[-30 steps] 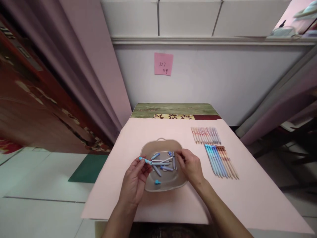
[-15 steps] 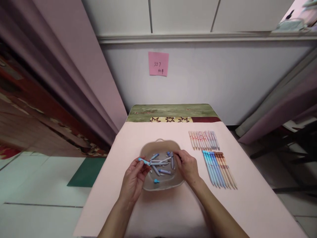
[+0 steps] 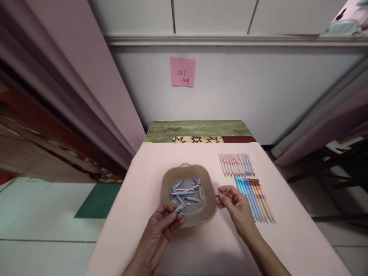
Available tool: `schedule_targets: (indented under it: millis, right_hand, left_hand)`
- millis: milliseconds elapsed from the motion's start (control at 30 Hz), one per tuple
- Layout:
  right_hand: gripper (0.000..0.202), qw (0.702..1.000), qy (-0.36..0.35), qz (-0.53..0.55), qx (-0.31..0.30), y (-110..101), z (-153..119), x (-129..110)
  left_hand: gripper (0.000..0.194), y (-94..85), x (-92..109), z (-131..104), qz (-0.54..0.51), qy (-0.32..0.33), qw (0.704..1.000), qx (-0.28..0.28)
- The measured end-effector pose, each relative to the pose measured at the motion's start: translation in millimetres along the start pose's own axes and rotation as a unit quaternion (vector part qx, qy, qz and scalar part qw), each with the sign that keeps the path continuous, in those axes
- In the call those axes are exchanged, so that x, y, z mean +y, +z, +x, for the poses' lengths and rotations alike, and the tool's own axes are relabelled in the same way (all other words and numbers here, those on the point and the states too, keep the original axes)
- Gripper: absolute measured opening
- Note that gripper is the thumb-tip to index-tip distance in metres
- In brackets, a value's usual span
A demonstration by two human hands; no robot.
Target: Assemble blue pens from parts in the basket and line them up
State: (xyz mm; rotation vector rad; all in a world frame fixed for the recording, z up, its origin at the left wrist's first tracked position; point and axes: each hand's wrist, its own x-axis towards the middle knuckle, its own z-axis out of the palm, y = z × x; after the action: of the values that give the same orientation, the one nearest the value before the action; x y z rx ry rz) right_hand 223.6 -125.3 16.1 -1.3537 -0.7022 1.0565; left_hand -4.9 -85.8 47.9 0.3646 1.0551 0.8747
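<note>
My left hand (image 3: 158,235) pinches a light-blue pen barrel (image 3: 178,208) over the near left part of a grey-brown plastic basin (image 3: 187,221). Beside its fingertips, a bright-blue pen piece (image 3: 182,214) shows in part. Just outside the basin's right wall, my right hand (image 3: 236,207) has thumb and fingers closed together. A tiny pale thing shows at their tips, too small to name. Inside the basin lie several loose pen parts: blue-grey barrels (image 3: 192,199), thin white refills (image 3: 191,188) and small tips (image 3: 189,204).
At the right of the pink-covered table (image 3: 138,191), a row of blue and brown-topped pens (image 3: 260,195) lies side by side, partly behind my right hand. Farther back is a row of pale patterned pens (image 3: 236,164). A pink note (image 3: 183,72) sticks to the wall.
My right hand has come out of the basin to the right, beyond its wall. The left hand, still gripping the barrel, has moved nearer and slightly right, and the barrel now points differently.
</note>
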Motion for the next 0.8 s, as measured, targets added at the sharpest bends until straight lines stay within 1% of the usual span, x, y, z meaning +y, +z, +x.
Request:
schedule_targets:
  millis: [67, 133, 233, 333, 433, 500, 567, 633, 700, 800]
  right_hand:
    - [0.034, 0.999, 0.026, 0.011, -0.02, 4.3, -10.0, 2.2]
    - [0.033, 0.999, 0.034, 0.017, -0.037, 11.9, -16.2, 2.8]
    - [0.029, 0.999, 0.012, 0.011, -0.052, 25.5, -19.7, -3.7]
    - [0.024, 0.998, -0.021, -0.015, -0.063, 37.0, -22.0, -13.8]
    - [0.021, 0.995, -0.033, -0.045, -0.088, 43.3, -27.9, -17.4]
    - [0.02, 0.992, -0.042, -0.073, -0.096, 44.5, -33.2, -16.2]
    - [0.017, 0.986, -0.067, -0.119, -0.095, 44.2, -38.4, -15.4]
    - [0.013, 0.976, -0.097, -0.169, -0.102, 43.5, -42.6, -17.3]
    - [0.009, 0.97, -0.105, -0.185, -0.119, 43.6, -45.3, -22.0]
    - [0.009, 0.976, -0.059, -0.138, -0.156, 47.2, -46.8, -29.4]
  left_hand:
    - [0.026, 3.6, -3.5, 2.3, 0.018, 0.013, 1.0, -0.011]
    - [0.027, 9.9, -4.5, 4.9, 0.044, 0.047, 0.998, -0.028]
    - [0.024, 21.8, -4.0, 5.7, 0.101, 0.096, 0.988, -0.065]
    - [0.02, 30.5, -4.4, 3.1, 0.146, 0.124, 0.977, -0.095]
    - [0.019, 31.1, -6.5, 0.0, 0.161, 0.14, 0.972, -0.102]
    - [0.018, 27.4, -7.9, -1.6, 0.169, 0.15, 0.968, -0.105]
    - [0.016, 21.8, -8.4, -3.5, 0.199, 0.169, 0.959, -0.109]
    - [0.015, 16.0, -7.5, -5.7, 0.263, 0.199, 0.938, -0.11]
    - [0.017, 11.3, -5.4, -7.8, 0.338, 0.243, 0.901, -0.118]
    - [0.022, 6.3, -2.8, -8.5, 0.4, 0.317, 0.843, -0.172]
